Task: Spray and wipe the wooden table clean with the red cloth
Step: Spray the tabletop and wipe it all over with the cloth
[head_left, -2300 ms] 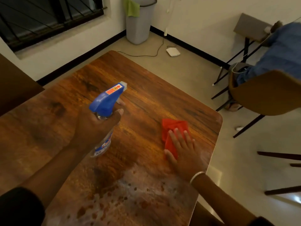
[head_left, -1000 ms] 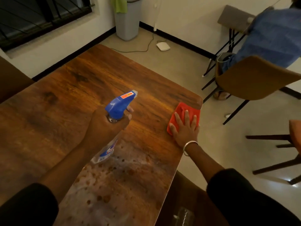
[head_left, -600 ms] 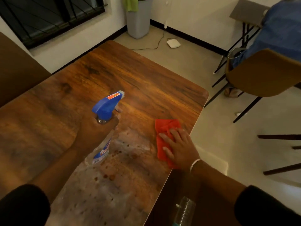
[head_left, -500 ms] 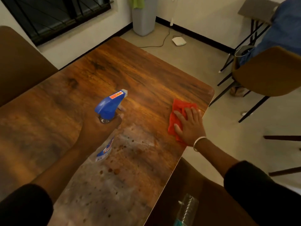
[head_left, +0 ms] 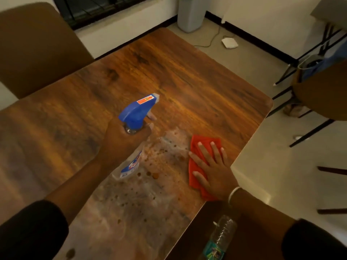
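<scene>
The wooden table [head_left: 187,81] fills the middle of the view, with a wet, spotted patch of spray across its near half. My left hand [head_left: 124,141] is closed around the neck of a clear spray bottle with a blue trigger head [head_left: 138,111], held above the table with its nozzle pointing to the far right. My right hand [head_left: 212,169] lies flat, fingers spread, pressing the folded red cloth [head_left: 195,166] onto the table near its right edge.
A brown chair back [head_left: 35,47] stands at the far left. Another chair [head_left: 323,94] and a person in blue sit at the right. A plastic water bottle [head_left: 219,239] lies on a seat below the table's right edge. A grey bin [head_left: 189,14] stands by the far wall.
My right hand has slid the red cloth back toward me along the table's right edge, after pushing it away and back before. The spray bottle has stayed in my left hand.
</scene>
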